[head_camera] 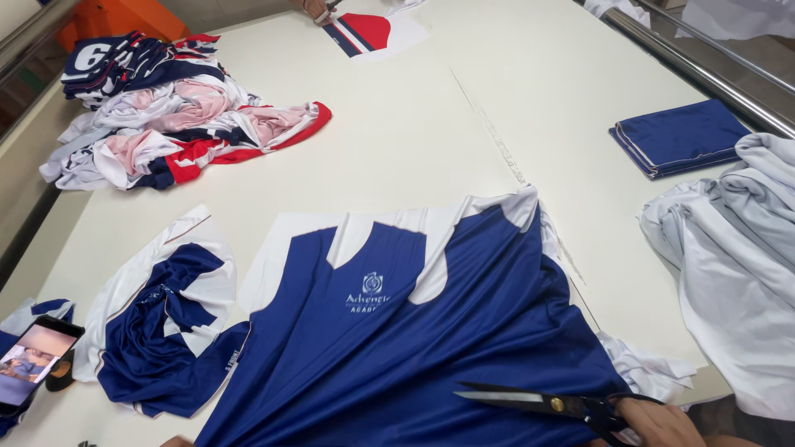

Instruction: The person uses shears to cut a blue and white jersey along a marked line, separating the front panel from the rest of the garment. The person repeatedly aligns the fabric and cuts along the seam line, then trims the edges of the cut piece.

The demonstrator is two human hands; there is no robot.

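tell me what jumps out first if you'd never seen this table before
The big blue and white jersey spread flat at the near edge dominates, with the right hand holding black scissors open on its lower right. At the far left sits a heap of red, white and navy garments; a folded blue stack lies far right.

The right hand (658,424) is cut off by the bottom edge; only knuckles show, and its fingers in the scissors (546,404) handles are hidden. The left hand is barely a sliver at the bottom edge, its grip impossible to tell. The blue jersey (397,348) runs off the bottom edge. Another person's hand (316,8) at the surface's far edge is cropped. The phone (29,362) screen is too small to make out.
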